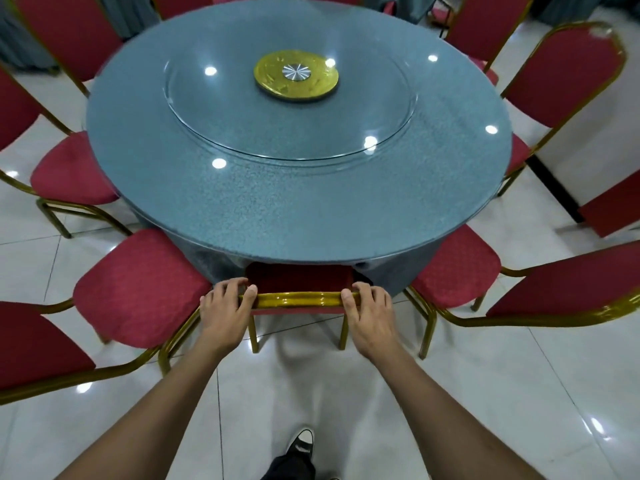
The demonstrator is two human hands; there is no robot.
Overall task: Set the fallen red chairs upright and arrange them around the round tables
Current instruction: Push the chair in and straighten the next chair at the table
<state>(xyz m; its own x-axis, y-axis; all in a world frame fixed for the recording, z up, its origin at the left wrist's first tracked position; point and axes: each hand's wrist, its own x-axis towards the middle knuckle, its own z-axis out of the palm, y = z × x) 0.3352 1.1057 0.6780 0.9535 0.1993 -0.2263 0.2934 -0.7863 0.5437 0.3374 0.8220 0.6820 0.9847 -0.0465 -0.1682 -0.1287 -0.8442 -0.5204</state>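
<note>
Left hand (227, 303) and right hand (367, 306) each curl over the gold top rail of the near red chair (298, 277), one at either end. This chair stands upright, its seat tucked under the near edge of the round surface (298, 202), tablecloth touching it. Neighbouring red chair on the left (138, 285) and one on the right (457, 268) sit just beside it with narrow gaps. Open white tile floor (304, 382) lies behind, with one black sneaker (300, 441) on it
</note>
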